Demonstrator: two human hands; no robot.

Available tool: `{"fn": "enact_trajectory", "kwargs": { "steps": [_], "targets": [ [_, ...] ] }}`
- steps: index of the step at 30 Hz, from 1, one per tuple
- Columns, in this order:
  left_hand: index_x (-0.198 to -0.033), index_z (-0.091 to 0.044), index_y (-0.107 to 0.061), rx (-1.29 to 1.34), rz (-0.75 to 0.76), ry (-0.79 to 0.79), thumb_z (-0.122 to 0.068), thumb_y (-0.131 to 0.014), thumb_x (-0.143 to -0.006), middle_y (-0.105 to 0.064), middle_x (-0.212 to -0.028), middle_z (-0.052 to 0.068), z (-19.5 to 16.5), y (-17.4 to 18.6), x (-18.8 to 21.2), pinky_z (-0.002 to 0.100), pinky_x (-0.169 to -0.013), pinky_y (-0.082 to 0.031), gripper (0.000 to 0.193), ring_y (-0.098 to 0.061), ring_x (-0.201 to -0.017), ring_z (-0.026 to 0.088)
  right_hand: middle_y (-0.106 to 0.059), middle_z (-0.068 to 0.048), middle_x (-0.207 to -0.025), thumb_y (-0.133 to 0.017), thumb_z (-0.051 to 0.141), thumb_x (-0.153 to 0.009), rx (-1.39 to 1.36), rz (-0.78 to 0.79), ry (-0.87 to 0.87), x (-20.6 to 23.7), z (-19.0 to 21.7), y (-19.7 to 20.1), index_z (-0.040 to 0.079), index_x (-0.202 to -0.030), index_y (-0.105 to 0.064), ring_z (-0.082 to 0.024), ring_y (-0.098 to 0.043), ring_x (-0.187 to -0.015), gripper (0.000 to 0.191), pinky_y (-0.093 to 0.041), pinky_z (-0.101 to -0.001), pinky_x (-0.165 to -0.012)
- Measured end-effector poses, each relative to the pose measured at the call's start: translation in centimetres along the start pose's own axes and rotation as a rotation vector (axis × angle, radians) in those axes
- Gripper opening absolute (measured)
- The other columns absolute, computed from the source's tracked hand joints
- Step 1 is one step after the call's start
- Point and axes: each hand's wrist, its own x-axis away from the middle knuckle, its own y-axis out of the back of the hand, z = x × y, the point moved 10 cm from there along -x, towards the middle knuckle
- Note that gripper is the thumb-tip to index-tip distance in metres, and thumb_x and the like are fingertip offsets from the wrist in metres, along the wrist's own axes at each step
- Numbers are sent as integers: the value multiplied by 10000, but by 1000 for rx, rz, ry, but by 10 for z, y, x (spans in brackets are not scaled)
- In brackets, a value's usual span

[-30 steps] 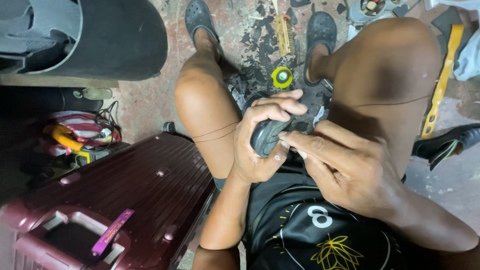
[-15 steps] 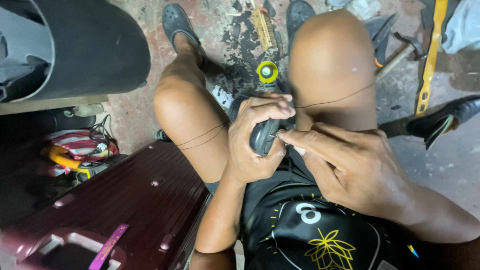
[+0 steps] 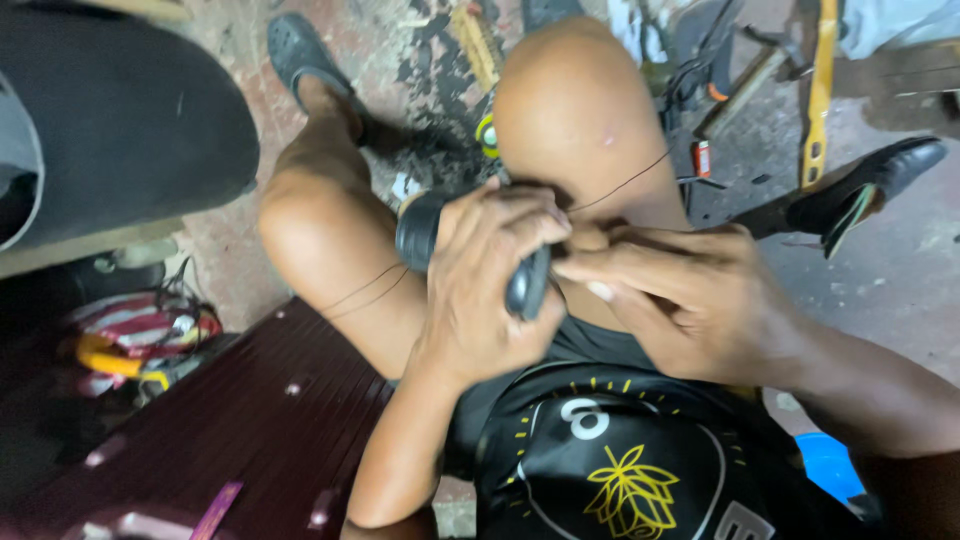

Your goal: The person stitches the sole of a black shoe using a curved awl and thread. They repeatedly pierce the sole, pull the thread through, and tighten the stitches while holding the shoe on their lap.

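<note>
The person sat with bare knees raised, and both hands met between them. The left hand (image 3: 485, 290) was wrapped around a small dark rounded object (image 3: 525, 285), with its fingers curled over the top. The right hand (image 3: 680, 300) touched the same object from the side, its fingertips (image 3: 600, 290) pinched close to it. A thin dark thread (image 3: 625, 185) ran from the hands across the right knee, and more of it lay over the left thigh. A dark red suitcase (image 3: 250, 420) stood just beside the left leg. On the dirty floor (image 3: 880, 290) lay a black shoe (image 3: 865, 190), a yellow strip (image 3: 822, 90) and a hammer (image 3: 745, 80).
</note>
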Motion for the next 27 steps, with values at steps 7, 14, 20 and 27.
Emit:
{"fn": "enact_trajectory", "kwargs": {
  "steps": [7, 14, 20, 27],
  "targets": [
    [-1264, -31, -545, -24, 166, -75, -355, -748, -832, -582, -1241, 166, -29, -34, -2, 569, -1193, -307, 576, -553, -1232, 345, -760, -87, -940, -703, -4, -771, -30, 142, -50, 34, -32, 28, 151, -1137, -762, -196, -738, -675, 402, -544, -306, -554],
    [-1443, -99, -553, -119, 436, -162, -544, -493, -1045, -601, -1381, 80, -20, -63, 7, 570, -1273, -179, 601, -508, -1400, 275, -755, -75, -1073, -728, 33, -822, -93, 158, -12, 53, -56, 20, 186, -1196, -742, -208, -754, -790, 404, -584, -316, -627],
    [-1443, -103, -559, -212, 479, -190, -598, -525, -1008, -586, -1391, 72, -14, -72, 14, 579, -1248, -152, 659, -497, -1393, 250, -739, -29, -921, -814, 146, -731, 168, 117, 174, 52, -39, 24, 181, -1145, -772, -205, -712, -708, 418, -545, -362, -569],
    [-1452, -93, -563, -244, 475, -185, -610, -602, -975, -576, -1383, 60, -16, -75, 14, 560, -1234, -120, 704, -480, -1386, 236, -731, -49, -957, -804, 78, -652, 192, 148, 230, 43, -26, 29, 126, -1153, -751, -210, -700, -678, 506, -571, -353, -545]
  ]
}}
